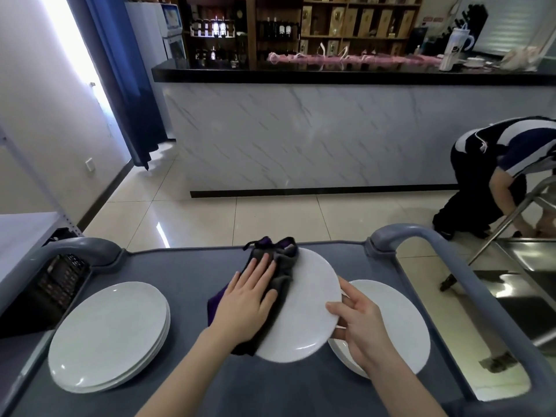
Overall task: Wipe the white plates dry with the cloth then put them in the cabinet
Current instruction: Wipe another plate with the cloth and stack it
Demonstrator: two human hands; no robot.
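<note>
A white plate [310, 305] is held tilted above the grey cart top [186, 266]. My right hand [361, 323] grips its right rim, thumb on top. My left hand [246, 299] lies flat with straight fingers on a dark grey and purple cloth [279, 266], pressing it against the plate's left side. A stack of white plates [111, 332] sits at the left of the cart. Another white plate [394, 320] lies at the right, partly hidden by my right hand.
The cart has grey handles at left [75, 251] and right [421, 236]. A steel sink [529, 275] stands to the right, where a person [493, 173] bends down. A marble-fronted bar counter [301, 130] is across the tiled floor. A black crate [57, 284] sits at left.
</note>
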